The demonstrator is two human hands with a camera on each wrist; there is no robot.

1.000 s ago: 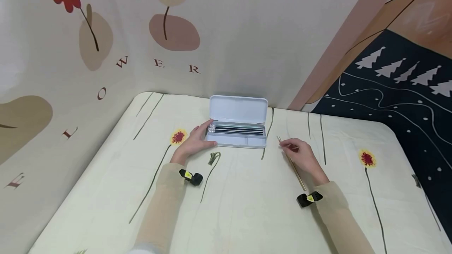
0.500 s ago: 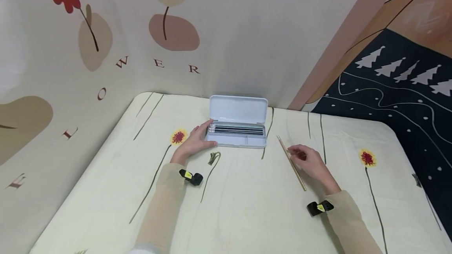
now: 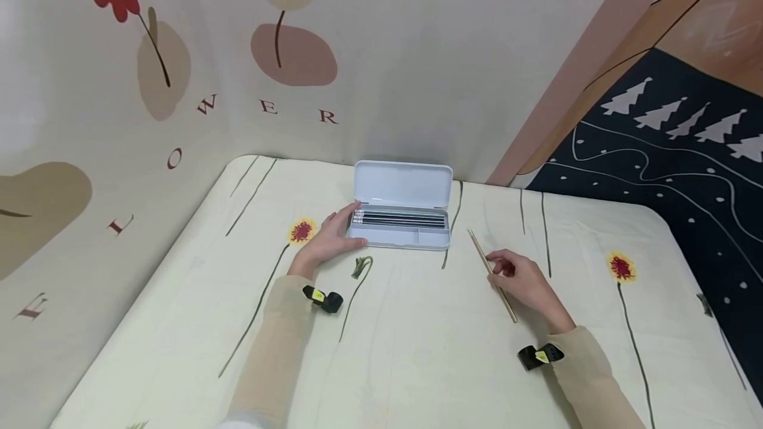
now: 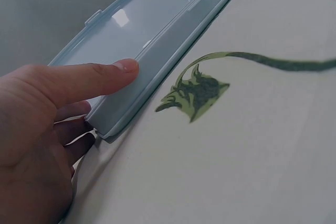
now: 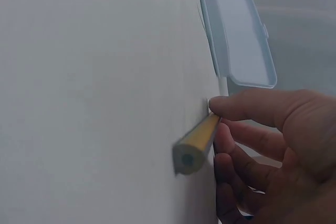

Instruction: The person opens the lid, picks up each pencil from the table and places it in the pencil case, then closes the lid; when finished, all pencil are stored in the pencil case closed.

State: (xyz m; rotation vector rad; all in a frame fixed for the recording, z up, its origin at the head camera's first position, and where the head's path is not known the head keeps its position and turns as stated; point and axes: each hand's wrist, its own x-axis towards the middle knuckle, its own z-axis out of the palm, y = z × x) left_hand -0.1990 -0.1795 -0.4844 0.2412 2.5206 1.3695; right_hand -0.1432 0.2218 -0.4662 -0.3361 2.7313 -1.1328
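Observation:
A light blue pencil case (image 3: 390, 237) stands with its lid raised at the back of the table. Several dark pencils (image 3: 405, 220) lie side by side in its rear compartment. My left hand (image 3: 326, 240) grips the case's left end, its thumb (image 4: 113, 74) on the front wall and the other fingers partly hidden behind the end. To the right of the case a gold-coloured pencil (image 3: 507, 304) lies slantwise on the cloth. My right hand (image 3: 523, 280) pinches it near the middle between thumb and forefinger. The right wrist view shows the pencil's near end (image 5: 191, 153) pointing at the camera.
A pale tablecloth (image 3: 417, 336) printed with flowers and stems covers the table. Right behind the case rises a light wall hanging (image 3: 429, 85) with flower shapes and letters. A dark hanging (image 3: 667, 164) with white trees borders the right side.
My right hand first drew back to the right off the pencil, then closed thumb and forefinger on it a little lower down. The pencil, the case and my left hand stay in place.

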